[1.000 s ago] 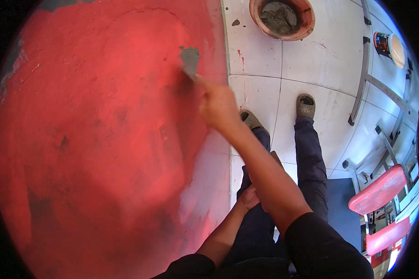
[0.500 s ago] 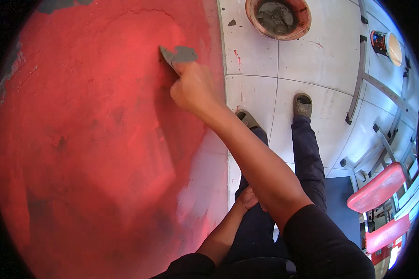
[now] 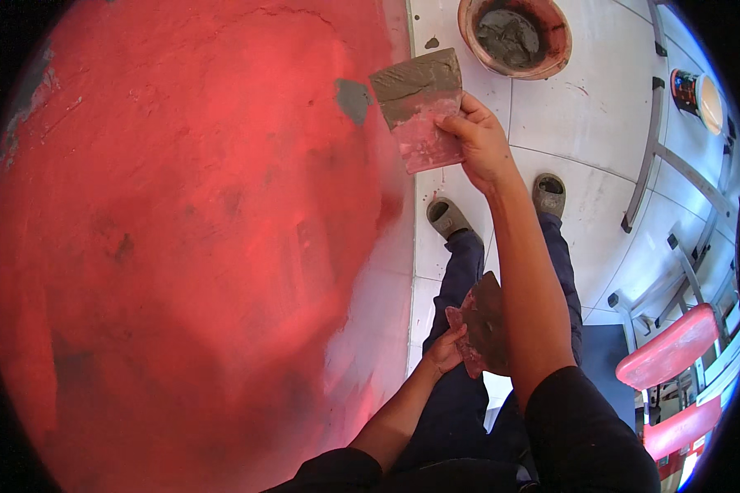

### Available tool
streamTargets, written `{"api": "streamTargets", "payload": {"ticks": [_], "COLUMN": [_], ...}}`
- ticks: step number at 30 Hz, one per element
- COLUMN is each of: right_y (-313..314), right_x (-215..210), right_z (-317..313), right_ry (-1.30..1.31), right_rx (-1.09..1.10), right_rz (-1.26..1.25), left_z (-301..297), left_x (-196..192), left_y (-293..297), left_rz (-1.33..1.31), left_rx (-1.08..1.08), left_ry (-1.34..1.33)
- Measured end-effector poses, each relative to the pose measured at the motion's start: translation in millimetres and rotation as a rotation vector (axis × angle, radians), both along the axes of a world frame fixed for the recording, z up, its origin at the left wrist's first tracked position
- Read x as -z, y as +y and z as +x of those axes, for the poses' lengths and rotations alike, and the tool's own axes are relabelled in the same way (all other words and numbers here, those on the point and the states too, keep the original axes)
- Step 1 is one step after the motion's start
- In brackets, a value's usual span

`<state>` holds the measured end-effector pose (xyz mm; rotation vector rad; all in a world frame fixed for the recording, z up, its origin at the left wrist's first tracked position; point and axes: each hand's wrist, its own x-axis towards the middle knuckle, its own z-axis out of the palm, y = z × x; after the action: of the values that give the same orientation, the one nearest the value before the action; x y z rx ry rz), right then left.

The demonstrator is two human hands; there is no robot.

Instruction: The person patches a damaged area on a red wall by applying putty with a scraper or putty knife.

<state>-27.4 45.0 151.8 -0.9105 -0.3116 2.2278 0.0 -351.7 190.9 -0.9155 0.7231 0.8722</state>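
My right hand [image 3: 483, 146] grips a flat rectangular scraper [image 3: 427, 144], thumb laid across its broad face. Wet grey mortar covers the far half of that blade; the near half is smeared pinkish red. Just left of the scraper, a small dark grey patch of mortar [image 3: 353, 100] sticks to the red wall [image 3: 189, 205]. Lower down, before my legs, my left hand [image 3: 446, 352] holds a second flat plate [image 3: 487, 324] by its red-stained edge, with grey mortar spread over it. My right forearm covers part of this plate.
A round tub [image 3: 557, 62] of grey mortar stands on the white tiled floor [image 3: 584, 123] at the far right. Beyond it are a small paint can [image 3: 686, 90], grey metal frame legs [image 3: 645, 164] and red-padded chairs [image 3: 670, 349]. Mortar and red paint drips spot the tiles.
My right hand has pulled the scraper off the wall to the right and turned its mortar-covered face into view. The left hand's plate has come out from behind my right forearm.
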Motion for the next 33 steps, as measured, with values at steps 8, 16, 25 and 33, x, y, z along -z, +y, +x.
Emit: {"api": "streamTargets", "payload": {"ticks": [8, 16, 25, 33], "right_y": [-20, -34, -55, -63], "right_x": [-3, 8, -6, 7], "right_z": [-12, -41, -103, -112], "right_ry": [0.239, 0.198, -0.403, -0.804], "right_rx": [0.02, -0.02, 0.025, 0.056], "right_rz": [-0.184, -0.365, -0.014, 0.198], "left_z": [-7, 3, 18, -1], "left_x": [-11, -12, 11, 5], "left_y": [2, 15, 0, 8], "left_rz": [0.003, -0.012, -0.009, 0.021], "left_rx": [0.001, 0.085, 0.111, 0.071], "left_ry": [-0.022, 0.073, 0.09, 0.158]}}
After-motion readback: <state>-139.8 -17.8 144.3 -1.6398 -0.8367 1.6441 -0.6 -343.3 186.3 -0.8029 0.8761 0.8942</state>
